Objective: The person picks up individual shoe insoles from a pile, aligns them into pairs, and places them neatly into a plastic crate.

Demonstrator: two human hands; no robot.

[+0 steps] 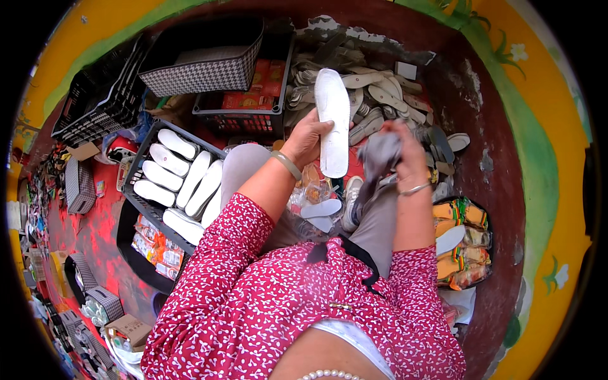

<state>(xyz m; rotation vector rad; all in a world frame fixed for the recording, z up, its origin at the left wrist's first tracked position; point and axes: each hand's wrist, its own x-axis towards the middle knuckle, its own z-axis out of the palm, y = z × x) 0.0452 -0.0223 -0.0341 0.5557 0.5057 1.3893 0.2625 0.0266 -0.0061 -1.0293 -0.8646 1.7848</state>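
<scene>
A white insole stands nearly upright in front of me, its lower edge gripped between the thumb and fingers of my left hand. To its right, my right hand is closed around a crumpled grey cloth, slightly smeared by motion and apart from the insole. Part of the cloth hangs down over my right leg. Beyond both hands lies a heap of greyish, used-looking insoles. White insoles lie side by side in a dark crate left of my knee.
Black crates and a houndstooth basket stand at the far left, beside a crate of red packets. An octagonal tray of packaged insoles sits on the right, near the painted wall. Between my legs lie clear plastic and pale insoles.
</scene>
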